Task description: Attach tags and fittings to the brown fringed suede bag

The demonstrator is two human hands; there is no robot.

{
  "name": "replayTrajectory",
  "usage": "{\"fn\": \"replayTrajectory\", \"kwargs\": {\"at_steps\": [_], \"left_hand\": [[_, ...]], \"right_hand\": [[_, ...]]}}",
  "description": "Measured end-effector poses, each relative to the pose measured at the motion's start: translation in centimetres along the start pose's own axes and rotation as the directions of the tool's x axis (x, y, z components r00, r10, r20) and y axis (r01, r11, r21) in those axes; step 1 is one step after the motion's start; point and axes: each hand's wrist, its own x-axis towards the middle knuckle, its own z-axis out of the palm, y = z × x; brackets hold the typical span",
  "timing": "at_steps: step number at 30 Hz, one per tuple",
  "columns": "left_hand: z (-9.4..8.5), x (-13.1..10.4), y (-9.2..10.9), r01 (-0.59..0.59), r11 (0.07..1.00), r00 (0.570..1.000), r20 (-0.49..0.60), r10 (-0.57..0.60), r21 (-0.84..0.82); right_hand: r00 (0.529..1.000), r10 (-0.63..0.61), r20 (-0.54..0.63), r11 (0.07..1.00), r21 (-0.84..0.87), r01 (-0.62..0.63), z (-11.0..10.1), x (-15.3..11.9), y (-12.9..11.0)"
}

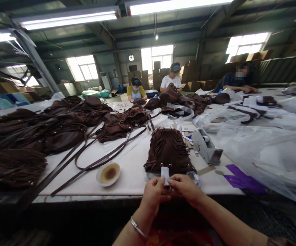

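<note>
Between the fingertips of both hands is a small whitish tag-like piece, too indistinct to name exactly. My left hand pinches it from the left, and my right hand grips its right side. Just beyond my fingers lies a dark brown fringed bag, with gold eyelets along its near edge. Clear plastic shows under that edge. Whether the whitish piece is attached to the bag, I cannot tell.
A tape dispenser stands right of the bag, near purple material. Left are a white bowl with brownish contents, long straps and piled brown bags. Plastic bags cover the right side. Several people sit around the table.
</note>
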Motion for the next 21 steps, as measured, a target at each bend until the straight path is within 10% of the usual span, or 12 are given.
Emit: {"fn": "replayTrajectory", "kwargs": {"at_steps": [9, 21], "left_hand": [[0.2, 0.8, -0.6, 0.004, 0.996, 0.999, -0.041, 0.000, 0.092], [1.6, 1.8, 0.3, 0.104, 0.981, 0.994, 0.010, -0.107, 0.165]], "right_hand": [[0.997, -0.005, 0.072, 0.997, 0.072, 0.000, -0.8, -0.8, 0.7], [0.962, -0.270, -0.047, 0.918, -0.314, 0.243, -1.1, -4.7, 3.5]]}}
